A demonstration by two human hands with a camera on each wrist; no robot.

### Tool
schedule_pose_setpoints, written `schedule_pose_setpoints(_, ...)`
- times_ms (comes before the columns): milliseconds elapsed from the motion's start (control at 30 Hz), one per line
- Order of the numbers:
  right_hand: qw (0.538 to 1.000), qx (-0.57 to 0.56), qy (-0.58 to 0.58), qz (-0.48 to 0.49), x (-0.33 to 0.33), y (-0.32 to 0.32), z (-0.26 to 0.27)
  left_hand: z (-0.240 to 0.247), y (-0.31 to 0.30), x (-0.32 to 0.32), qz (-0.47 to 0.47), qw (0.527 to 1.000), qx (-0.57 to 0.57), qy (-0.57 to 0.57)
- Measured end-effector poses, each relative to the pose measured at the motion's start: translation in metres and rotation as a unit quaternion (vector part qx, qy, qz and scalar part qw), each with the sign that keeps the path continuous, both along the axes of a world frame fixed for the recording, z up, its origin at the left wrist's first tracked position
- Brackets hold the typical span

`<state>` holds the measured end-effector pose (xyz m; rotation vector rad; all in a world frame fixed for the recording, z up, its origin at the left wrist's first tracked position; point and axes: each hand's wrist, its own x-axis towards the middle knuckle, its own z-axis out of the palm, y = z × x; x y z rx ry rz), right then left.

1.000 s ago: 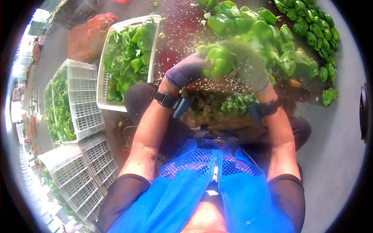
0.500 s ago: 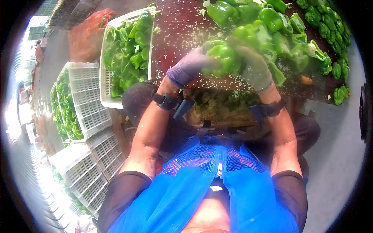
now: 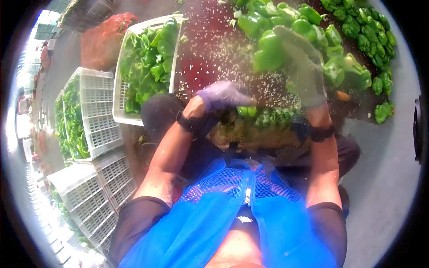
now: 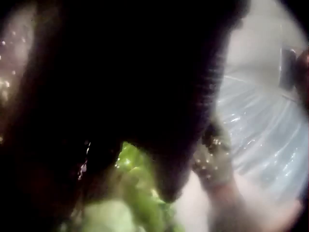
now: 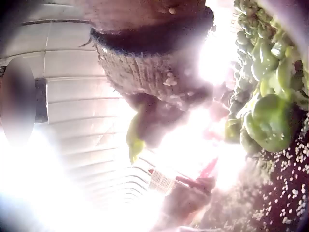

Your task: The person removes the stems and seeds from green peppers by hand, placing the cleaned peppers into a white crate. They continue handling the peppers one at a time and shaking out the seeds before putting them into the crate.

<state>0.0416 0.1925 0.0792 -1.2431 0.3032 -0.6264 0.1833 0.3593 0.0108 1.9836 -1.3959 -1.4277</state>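
In the head view the purple-gloved left hand [image 3: 223,96] is blurred, its fingers reaching right over the near table edge. A small green piece [image 3: 246,110] lies just below those fingertips. In the left wrist view the hand is mostly dark, with green pepper pieces [image 4: 140,186] beneath it. The right hand [image 3: 304,67], in a pale glove, is raised over the dark red table [image 3: 201,67] and holds a green pepper [image 3: 268,51] on its left side. A bit of green [image 5: 135,137] shows beside the right glove [image 5: 154,72] in the right wrist view.
Cut peppers [image 3: 333,71] lie beyond the right hand, with whole peppers [image 3: 368,40] farther right. White crates of peppers [image 3: 117,98] stand left, near a red sack [image 3: 105,42]. Pale seeds cover much of the table. Green scraps [image 3: 277,117] sit below its near edge.
The hands, together around the pepper before, are now apart. The left has moved down and toward the body; the right has moved slightly up and right with the pepper.
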Motion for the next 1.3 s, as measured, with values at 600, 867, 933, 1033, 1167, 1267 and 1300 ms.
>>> schedule_pose_setpoints(600, 0.978, -0.193, 0.084, 0.014, -0.004, 0.018, -0.012, -0.013, -0.027, -0.002, 0.226, 0.820, -0.337, 0.403)
schedule_pose_setpoints(867, 0.968, -0.227, 0.101, -0.041, -0.005, 0.019, -0.021, -0.014, -0.024, -0.002, 0.232, 0.910, -0.307, 0.154)
schedule_pose_setpoints(933, 0.960, -0.260, 0.102, -0.030, -0.008, 0.019, -0.019, -0.011, -0.021, 0.000, 0.266, 0.862, -0.288, 0.321)
schedule_pose_setpoints(1033, 0.956, -0.288, 0.044, -0.025, -0.011, 0.023, -0.023, -0.014, -0.022, -0.004, 0.223, 0.855, -0.368, 0.289)
schedule_pose_setpoints(1167, 0.879, -0.463, 0.109, -0.026, -0.020, 0.030, -0.009, 0.001, -0.019, -0.029, 0.140, 0.844, -0.502, -0.125)
schedule_pose_setpoints(1267, 0.870, -0.487, 0.084, -0.004, -0.011, 0.050, -0.006, 0.046, 0.003, -0.045, 0.199, 0.873, -0.444, -0.037)
schedule_pose_setpoints(1300, 0.906, -0.326, 0.253, 0.090, -0.013, 0.058, 0.010, 0.031, -0.001, -0.044, 0.217, 0.871, -0.440, -0.020)
